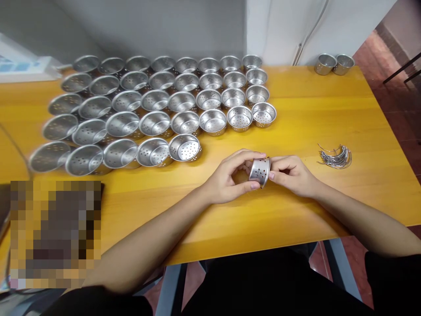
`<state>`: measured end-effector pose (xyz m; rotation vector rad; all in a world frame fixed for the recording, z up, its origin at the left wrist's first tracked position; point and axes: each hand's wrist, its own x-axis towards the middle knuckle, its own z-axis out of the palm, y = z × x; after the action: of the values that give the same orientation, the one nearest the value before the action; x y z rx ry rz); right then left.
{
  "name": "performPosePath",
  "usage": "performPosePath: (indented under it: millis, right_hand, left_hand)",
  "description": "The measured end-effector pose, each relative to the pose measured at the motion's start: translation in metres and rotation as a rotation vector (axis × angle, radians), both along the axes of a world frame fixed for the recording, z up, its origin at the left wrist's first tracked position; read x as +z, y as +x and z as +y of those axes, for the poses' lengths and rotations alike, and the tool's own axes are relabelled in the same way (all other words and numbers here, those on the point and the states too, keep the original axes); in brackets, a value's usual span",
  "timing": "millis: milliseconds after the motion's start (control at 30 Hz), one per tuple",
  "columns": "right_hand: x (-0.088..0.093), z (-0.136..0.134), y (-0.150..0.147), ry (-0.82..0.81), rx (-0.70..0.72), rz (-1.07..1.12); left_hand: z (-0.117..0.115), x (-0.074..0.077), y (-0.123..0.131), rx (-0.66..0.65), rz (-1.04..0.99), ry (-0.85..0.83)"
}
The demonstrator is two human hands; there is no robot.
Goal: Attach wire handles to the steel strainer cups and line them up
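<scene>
A small perforated metal cup [259,171] is held on its side above the table, its rim turned to the right. My left hand [230,177] grips it around the body, thumb below and fingers over the top. At the rim, the thumb and forefinger of my right hand [292,175] are pinched together; whether a wire is between them is hidden. To the right on the table lies a pile of curved metal wires [337,157].
Several rows of similar perforated cups [154,123] fill the back left of the wooden table [315,109]. Two more cups [325,64] stand at the far right corner. A wall runs behind the table. A blurred-out patch [55,232] covers the lower left.
</scene>
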<state>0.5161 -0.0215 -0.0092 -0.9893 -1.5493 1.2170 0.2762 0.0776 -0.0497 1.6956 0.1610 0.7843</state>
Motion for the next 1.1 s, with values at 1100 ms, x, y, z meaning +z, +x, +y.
performPosePath:
  millis: [1100]
  right_hand:
    - [-0.0073,-0.0019,0.0056,0.086,0.017,0.014]
  left_hand:
    - [0.0002,-0.0008,0.0002,0.003,0.018,-0.056]
